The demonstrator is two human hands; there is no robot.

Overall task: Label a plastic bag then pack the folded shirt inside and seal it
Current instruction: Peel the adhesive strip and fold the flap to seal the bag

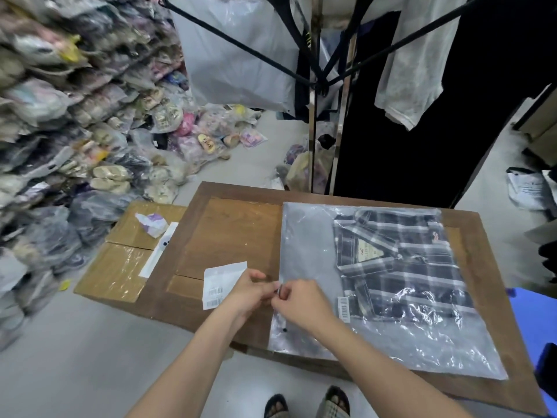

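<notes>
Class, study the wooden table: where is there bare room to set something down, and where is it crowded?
Bare wood lies on the table, between the cardboard box and the plastic bag, beyond the label sheet. It is crowded where the left hand and right hand meet at the bag's edge, and under the shirt.

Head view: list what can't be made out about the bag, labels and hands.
- Slider on the bag edge: hidden between the left hand and right hand.
- Print on the label sheet: too small; the left hand covers its corner.
- Barcode sticker digits: too small.
- Shirt tag text: blurred.
</notes>
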